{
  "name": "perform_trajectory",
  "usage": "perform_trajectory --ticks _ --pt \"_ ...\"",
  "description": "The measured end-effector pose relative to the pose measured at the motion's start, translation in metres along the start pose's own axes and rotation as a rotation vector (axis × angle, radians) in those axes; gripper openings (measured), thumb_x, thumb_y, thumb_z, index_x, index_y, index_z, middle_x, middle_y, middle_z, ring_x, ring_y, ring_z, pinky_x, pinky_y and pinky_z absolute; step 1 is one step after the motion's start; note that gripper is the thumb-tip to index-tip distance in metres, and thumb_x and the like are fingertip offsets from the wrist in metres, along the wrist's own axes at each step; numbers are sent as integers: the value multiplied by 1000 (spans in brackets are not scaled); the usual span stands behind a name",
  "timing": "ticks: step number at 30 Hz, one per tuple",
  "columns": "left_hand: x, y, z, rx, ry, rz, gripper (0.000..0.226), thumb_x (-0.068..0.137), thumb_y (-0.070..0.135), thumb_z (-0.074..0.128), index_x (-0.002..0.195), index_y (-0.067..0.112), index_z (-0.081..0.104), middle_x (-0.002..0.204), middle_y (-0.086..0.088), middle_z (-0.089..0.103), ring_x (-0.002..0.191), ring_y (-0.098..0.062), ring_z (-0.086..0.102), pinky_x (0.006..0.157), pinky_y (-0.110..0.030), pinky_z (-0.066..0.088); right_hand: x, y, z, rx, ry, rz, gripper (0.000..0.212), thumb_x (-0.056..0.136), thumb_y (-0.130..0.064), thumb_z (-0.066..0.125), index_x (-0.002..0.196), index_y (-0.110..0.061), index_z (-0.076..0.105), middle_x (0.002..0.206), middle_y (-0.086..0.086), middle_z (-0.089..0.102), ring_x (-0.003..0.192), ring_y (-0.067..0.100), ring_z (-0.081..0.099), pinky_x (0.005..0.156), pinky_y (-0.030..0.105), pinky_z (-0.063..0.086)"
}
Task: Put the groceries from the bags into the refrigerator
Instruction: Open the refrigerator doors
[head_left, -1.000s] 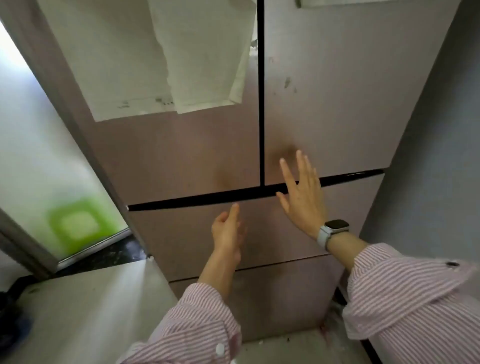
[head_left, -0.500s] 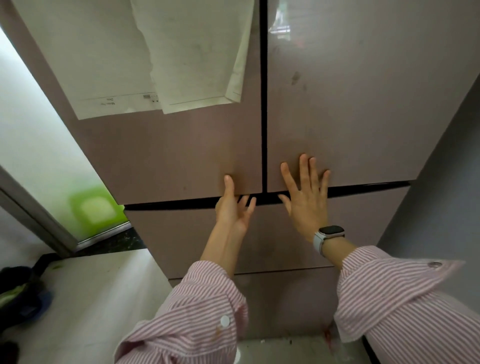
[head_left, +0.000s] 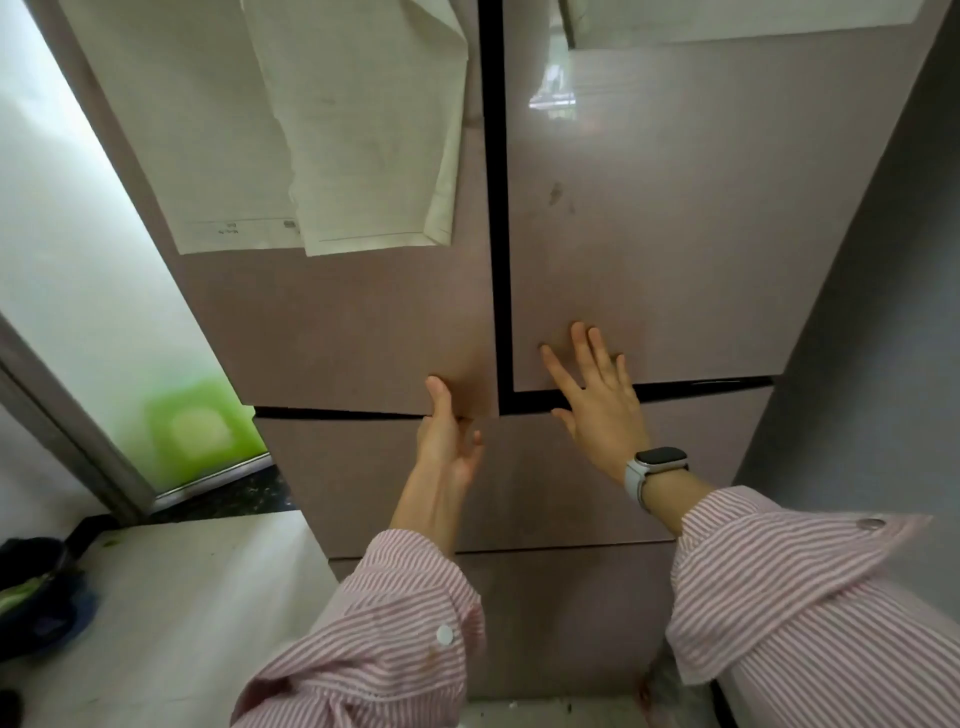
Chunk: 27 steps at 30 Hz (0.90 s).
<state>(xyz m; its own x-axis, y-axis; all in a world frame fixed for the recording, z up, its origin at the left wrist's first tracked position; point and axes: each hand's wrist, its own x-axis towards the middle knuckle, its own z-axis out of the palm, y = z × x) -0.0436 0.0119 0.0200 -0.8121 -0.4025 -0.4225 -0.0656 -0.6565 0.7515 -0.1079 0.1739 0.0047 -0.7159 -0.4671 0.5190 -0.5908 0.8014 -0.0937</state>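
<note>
A dusty-pink refrigerator (head_left: 675, 234) with two upper doors and drawers below fills the head view. My left hand (head_left: 447, 447) grips the bottom edge of the left upper door (head_left: 337, 322) near the centre seam, thumb on the front. That door's lower edge stands slightly out of line with the right door. My right hand (head_left: 597, 405) is spread flat, fingers apart, over the lower left corner of the right upper door (head_left: 675, 291). A dark bag (head_left: 36, 592) with something green in it lies at the far left.
Sheets of paper (head_left: 358, 130) hang on the left door. A white counter (head_left: 171, 597) runs along the fridge's left side. A grey wall (head_left: 857, 364) stands close on the right. A frosted glass door (head_left: 104, 312) is at the left.
Both hands rose from in front of the drawer to the upper doors' bottom edges. My left hand has taken hold of the left door, which has shifted slightly out.
</note>
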Motion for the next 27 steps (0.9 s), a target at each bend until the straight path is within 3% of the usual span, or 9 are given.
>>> perform_trajectory --ticks 3,7,12,15,18,22,24,27 --pt "-8 -2 -17 20 1 -23 63 80 63 50 121 14 50 105 1 61 80 -10 55 41 -17 42 -3 -5 -2 22 -5 4 83 83 -18 64 143 -24 8 148 8 -12 137 29 -12 110 55 9" --pt "-25 1 -19 38 25 2 61 83 61 47 121 14 50 107 -2 60 83 -12 56 40 -17 41 -13 -6 -6 51 6 -7 74 86 -23 60 145 -24 15 150 7 -9 138 27 -10 111 54 15" --pt "-48 -4 -41 73 69 77 45 88 55 44 107 14 50 95 1 61 86 -15 55 66 -24 41 -5 -9 -15 92 -10 6 63 87 -21 58 142 -16 29 154 18 10 141 37 7 109 59 24" --pt "-64 2 -64 90 79 78 56 87 57 45 121 13 53 113 -2 63 97 -18 58 75 -25 45 -11 -38 -25 328 27 16 57 93 -21 47 144 -14 23 154 15 11 142 33 11 112 51 25" --pt "-83 7 -82 107 111 112 62 88 54 47 133 11 47 135 -12 51 119 -26 52 99 -34 40 -36 -86 -36 765 -19 -35 58 95 -24 39 145 -19 9 155 -3 3 142 11 5 117 32 12" --pt "-119 7 -100 254 207 363 60 86 46 56 137 17 42 130 -5 55 111 -19 57 94 -32 47 -62 -137 -37 829 9 -40 68 89 -40 33 141 -24 -8 152 -6 -16 141 8 -12 115 25 -4" --pt "-142 8 -107 454 328 617 56 90 38 54 140 25 33 139 1 43 123 -16 46 98 -30 40 -73 -152 -35 753 24 -54 71 86 -46 27 142 -22 -11 150 -4 -21 140 10 -17 114 27 -8" --pt "-170 15 -113 742 335 1045 51 93 28 52 140 24 34 141 1 39 127 -11 40 102 -30 40 -91 -172 -33 639 78 -116 70 88 -41 29 145 -20 -5 152 1 -17 142 18 -16 115 37 -4"
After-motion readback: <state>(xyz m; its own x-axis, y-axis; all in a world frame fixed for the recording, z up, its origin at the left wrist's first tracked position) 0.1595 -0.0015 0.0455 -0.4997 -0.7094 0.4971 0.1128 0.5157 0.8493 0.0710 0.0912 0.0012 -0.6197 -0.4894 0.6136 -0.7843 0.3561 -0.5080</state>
